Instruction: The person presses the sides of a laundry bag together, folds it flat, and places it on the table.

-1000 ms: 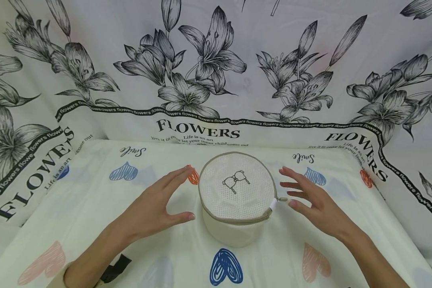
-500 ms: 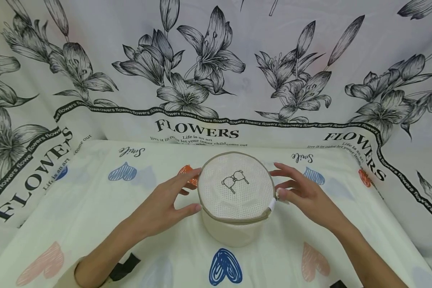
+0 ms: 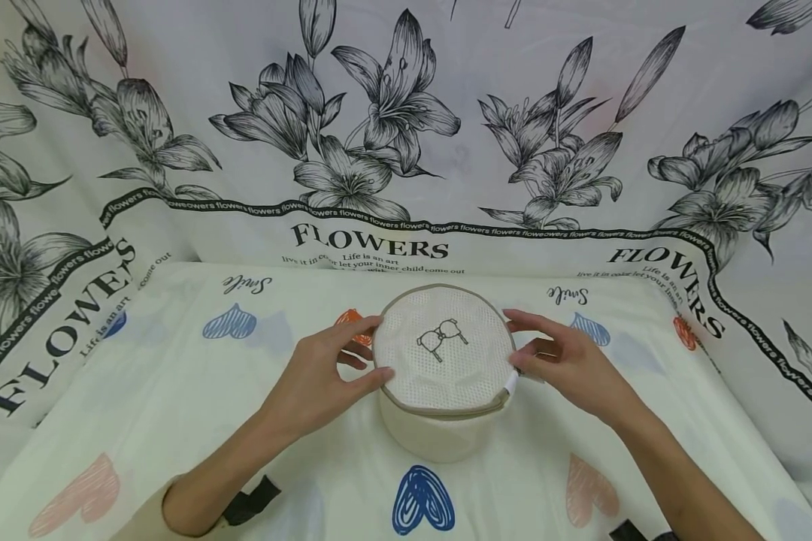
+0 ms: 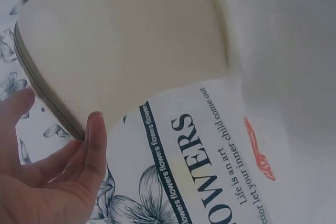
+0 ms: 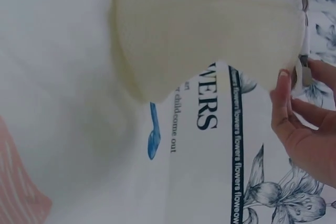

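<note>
The left hand [image 3: 314, 379] and right hand [image 3: 568, 364] flank a round mesh bag [image 3: 444, 368] standing upright mid-surface [image 3: 176, 406], on a sheet printed with hearts. Each hand curls lightly round the top rim: left thumb and fingers [image 4: 94, 140] against the taupe edge, right thumb [image 5: 281, 95] just by the white zip pull [image 3: 510, 384]. The zip [image 3: 446, 412] looks closed all round.

Judged from this, the step is steadying the bag to work the zip. It would go best with the left hand bracing the rim opposite the pull, since the soft wall buckles easily, while the right pinches the pull itself, not the mesh, and draws along the seam. Behind hangs a flower-print cloth [image 3: 406, 120].
</note>
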A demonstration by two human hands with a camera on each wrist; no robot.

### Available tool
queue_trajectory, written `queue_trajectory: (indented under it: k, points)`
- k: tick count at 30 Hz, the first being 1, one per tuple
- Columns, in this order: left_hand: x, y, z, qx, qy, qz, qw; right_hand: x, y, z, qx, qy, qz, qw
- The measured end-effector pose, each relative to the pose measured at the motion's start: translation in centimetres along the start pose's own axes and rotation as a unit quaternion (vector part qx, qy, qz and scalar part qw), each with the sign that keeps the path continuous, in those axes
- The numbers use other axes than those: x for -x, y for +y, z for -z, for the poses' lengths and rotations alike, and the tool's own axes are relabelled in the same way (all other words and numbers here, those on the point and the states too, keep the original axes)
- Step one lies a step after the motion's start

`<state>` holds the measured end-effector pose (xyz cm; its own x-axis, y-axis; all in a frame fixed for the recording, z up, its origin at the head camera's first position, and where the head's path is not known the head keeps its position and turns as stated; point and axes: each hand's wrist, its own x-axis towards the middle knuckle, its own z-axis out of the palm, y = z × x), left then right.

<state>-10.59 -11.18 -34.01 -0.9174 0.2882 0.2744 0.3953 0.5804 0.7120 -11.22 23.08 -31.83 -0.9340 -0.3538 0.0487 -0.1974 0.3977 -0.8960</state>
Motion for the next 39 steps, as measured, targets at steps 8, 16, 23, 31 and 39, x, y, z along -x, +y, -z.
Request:
queue_trajectory:
  k: [8,16,23,31,39]
  points:
    - [-0.3,0.4,-0.4,0.049,0.002,0.035,0.9982,0.1,-0.7,-0.4,-0.018,0.001,-0.033,0.999]
    - [-0.6,0.6,-0.7,0.063,-0.013,0.071,0.9955,-0.1,0.2,-0.6,-0.04,-0.007,-0.061,0.997]
    - [-0.8,0.5,-0.8,0.095,-0.025,0.091,0.991,-0.1,0.8,-0.9,-0.034,-0.022,-0.065,0.997]
    - [-1.0,0.3,-1.3,0.124,-0.033,0.109,0.9857,-0.2,1.3,-1.1,-0.044,-0.04,-0.069,0.996]
    - [-1.2,0.3,-1.8,0.156,-0.04,0.146,0.976,-0.3,1.9,-1.8,-0.05,-0.023,-0.062,0.997]
